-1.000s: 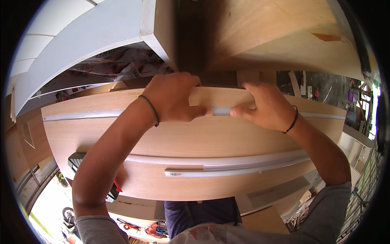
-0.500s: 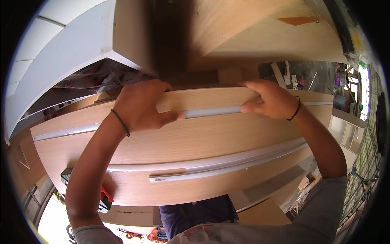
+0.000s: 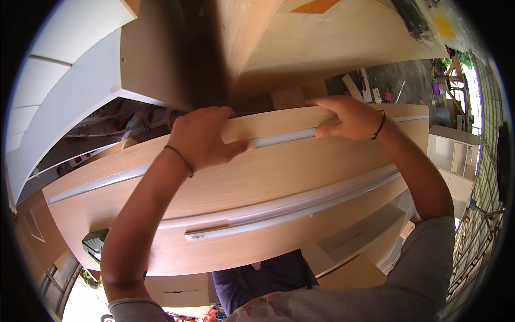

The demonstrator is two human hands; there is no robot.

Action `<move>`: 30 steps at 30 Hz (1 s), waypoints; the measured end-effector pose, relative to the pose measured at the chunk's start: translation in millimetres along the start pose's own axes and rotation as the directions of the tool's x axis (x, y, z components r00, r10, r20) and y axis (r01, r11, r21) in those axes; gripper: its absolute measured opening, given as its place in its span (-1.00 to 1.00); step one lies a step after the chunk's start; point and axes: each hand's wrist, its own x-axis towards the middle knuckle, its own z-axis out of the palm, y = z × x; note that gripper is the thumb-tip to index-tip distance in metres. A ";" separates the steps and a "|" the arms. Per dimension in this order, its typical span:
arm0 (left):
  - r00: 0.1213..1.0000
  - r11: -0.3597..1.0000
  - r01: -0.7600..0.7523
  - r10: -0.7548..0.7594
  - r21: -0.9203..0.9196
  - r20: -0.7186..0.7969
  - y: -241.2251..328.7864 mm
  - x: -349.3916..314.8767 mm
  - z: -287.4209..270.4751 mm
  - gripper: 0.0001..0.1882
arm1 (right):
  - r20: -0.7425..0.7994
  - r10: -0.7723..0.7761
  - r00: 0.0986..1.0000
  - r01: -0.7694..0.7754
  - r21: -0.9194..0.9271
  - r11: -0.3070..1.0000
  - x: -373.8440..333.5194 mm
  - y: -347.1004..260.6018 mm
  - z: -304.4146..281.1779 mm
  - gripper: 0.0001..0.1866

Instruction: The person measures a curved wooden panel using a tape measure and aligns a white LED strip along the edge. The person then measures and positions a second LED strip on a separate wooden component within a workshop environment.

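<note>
A wide wood-grain panel lies across in front of me, with a silver strip running along near its far edge. My left hand grips that far edge left of the middle, its thumb by the strip and its fingers curled over the edge. Further right, my right hand grasps the same edge, thumb against the strip; the fingertips of both hands are partly hidden behind the panel. Closer to me a loose silver profile, with a small label at its left end, rests on the panel.
A large pale cabinet stands beyond the panel. A green and black tool sits at the panel's near left, partly behind my left forearm. White shelving units stand at the right, beside a wire mesh.
My left hand has shifted right along the far edge, closer to the right hand. The right hand keeps about the same place on the panel. The whole view has turned slightly.
</note>
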 end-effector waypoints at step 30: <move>0.994 0.998 -0.025 0.019 0.053 0.107 87.3 68.1 36.8 -0.43 | -0.266 -0.050 0.963 0.021 -0.110 0.994 -54.1 87.8 7.4 -0.30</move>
